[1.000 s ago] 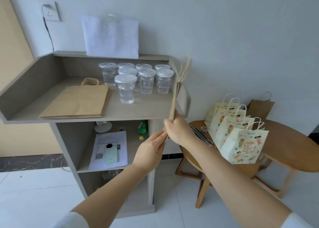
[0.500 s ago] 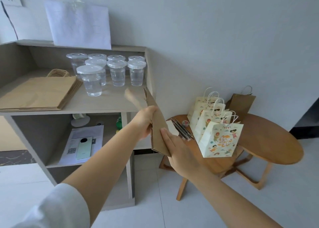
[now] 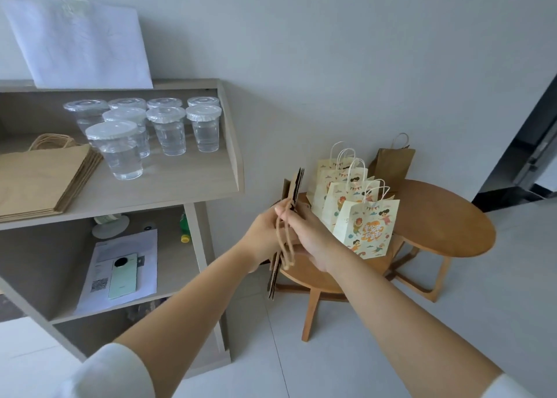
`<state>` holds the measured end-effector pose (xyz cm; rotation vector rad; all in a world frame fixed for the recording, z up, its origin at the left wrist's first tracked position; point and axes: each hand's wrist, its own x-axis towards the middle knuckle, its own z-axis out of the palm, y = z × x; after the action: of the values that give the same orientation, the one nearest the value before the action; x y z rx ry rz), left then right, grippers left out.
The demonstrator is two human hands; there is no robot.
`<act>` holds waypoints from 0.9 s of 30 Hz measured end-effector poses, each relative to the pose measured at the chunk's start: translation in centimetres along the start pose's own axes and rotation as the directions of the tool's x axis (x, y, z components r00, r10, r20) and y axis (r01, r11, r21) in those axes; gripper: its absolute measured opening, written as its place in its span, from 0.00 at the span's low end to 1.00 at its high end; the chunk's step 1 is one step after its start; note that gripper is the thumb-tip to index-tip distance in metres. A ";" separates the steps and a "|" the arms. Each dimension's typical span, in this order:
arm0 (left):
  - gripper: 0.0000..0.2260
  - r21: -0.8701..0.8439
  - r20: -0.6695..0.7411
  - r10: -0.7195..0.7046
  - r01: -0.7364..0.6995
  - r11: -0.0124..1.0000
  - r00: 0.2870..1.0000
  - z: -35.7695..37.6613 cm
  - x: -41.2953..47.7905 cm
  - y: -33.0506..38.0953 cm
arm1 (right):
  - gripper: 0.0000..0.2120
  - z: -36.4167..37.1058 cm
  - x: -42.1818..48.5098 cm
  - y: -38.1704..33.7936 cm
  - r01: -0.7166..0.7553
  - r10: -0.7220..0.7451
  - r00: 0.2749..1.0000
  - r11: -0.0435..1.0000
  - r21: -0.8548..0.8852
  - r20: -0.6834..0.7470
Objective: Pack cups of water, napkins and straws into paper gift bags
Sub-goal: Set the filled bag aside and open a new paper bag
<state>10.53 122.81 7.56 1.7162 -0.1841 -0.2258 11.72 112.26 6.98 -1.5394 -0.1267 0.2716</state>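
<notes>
Fingers (image 3: 297, 218) of both hands curl around a folded brown paper bag (image 3: 294, 186), gripped edge-on and upright between the left hand (image 3: 263, 236) and the right hand (image 3: 315, 238), its twine handles dangling. Behind it, printed gift bags (image 3: 366, 226) crowd a round wooden table (image 3: 437, 226). Lidded water cups (image 3: 120, 150) stand on the shelf (image 3: 168, 186).

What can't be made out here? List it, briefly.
Head view:
- Folded brown bag: seen edge-on, its middle covered by the left hand and right hand.
- Printed gift bags: contents hidden by their own walls.
- Stack of flat brown bags: cut off by the left edge.
- Sheet under the phone: print too small to read.
</notes>
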 end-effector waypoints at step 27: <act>0.10 -0.120 0.174 0.032 -0.011 0.993 0.984 -2.5 2.4 -3.3 | 0.09 -1.7 1.1 3.1 -0.034 0.039 0.992 0.998 0.043 -0.116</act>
<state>13.50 125.11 4.55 1.5749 -0.3132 -0.3656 12.96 110.92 3.70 -1.5140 -0.0006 0.2109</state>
